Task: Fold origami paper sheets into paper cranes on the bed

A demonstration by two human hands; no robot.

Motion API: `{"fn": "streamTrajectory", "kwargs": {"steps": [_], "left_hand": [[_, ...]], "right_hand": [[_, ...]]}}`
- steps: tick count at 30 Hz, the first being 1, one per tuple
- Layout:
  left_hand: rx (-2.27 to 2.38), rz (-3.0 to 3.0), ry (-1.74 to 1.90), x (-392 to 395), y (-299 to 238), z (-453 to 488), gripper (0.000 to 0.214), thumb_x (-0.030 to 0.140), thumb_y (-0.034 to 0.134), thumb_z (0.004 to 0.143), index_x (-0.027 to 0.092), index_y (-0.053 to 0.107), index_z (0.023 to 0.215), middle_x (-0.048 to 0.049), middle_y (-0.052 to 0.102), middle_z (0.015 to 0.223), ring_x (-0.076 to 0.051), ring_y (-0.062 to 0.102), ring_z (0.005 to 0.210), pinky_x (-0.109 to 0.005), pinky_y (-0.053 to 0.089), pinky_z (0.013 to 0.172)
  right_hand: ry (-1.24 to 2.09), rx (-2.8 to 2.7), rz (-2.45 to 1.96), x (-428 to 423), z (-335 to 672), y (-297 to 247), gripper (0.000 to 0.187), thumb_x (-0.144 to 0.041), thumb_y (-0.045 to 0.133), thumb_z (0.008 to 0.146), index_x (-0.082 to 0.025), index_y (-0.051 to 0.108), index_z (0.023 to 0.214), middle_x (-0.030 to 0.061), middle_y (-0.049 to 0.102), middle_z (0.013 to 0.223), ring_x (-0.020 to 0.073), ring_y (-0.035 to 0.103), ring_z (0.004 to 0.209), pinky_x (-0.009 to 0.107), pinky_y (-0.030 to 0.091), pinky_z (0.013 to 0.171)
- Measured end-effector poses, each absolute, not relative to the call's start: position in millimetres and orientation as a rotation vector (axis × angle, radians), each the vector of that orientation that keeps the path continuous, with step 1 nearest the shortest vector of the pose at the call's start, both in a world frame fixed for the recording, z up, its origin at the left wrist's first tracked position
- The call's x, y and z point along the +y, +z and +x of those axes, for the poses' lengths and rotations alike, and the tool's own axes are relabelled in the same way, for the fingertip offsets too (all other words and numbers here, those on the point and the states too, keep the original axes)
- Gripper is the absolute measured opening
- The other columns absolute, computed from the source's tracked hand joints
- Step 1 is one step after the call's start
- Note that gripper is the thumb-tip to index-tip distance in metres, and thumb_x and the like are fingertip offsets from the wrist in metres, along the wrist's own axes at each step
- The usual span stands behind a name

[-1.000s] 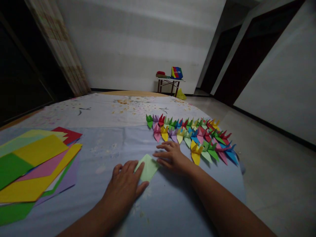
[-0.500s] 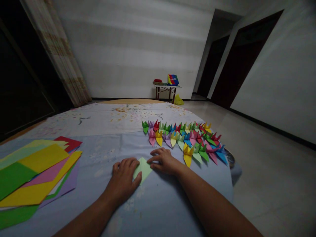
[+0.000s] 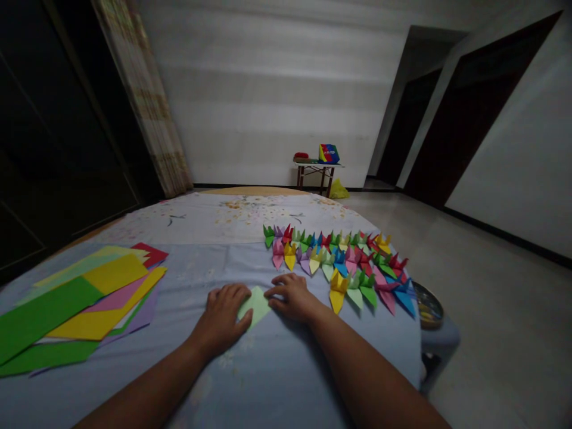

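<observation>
Your left hand [image 3: 224, 314] covers the left edge of the pale green paper [image 3: 258, 305], thumb spread from the fingers; your right hand [image 3: 291, 294] is at its right corner, fingers bent (pinching or not, I can't tell). The paper lies on the tablecloth [image 3: 268, 381].

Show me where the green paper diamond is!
In the head view, the pale green paper lies low, left of centre, between the left hand and right hand.
</observation>
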State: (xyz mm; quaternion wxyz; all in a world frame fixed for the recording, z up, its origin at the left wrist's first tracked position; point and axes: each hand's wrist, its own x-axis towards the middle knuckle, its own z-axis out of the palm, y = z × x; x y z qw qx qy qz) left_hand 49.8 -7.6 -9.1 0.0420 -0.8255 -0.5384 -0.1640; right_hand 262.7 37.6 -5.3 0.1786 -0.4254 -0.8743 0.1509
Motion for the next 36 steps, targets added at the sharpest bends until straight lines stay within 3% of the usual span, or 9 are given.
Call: {"fn": "streamTrajectory", "kwargs": {"steps": [36], "left_hand": [[-1.769, -2.496, -0.583, -19.4, 1.8, 52.9, 0.032, 0.029, 0.05, 0.079, 0.022, 0.052, 0.109, -0.0056, 0.056, 0.114, -0.023, 0.044, 0.111, -0.043, 0.025, 0.1]], "right_hand": [[0.422, -2.366, -1.188, 34.0, 259.1, -7.6, 0.024, -0.035, 0.054, 0.079, -0.031, 0.064, 0.1, 0.0046, 0.057, 0.113, 0.0231, 0.045, 0.11, 0.041, 0.031, 0.093]]}}
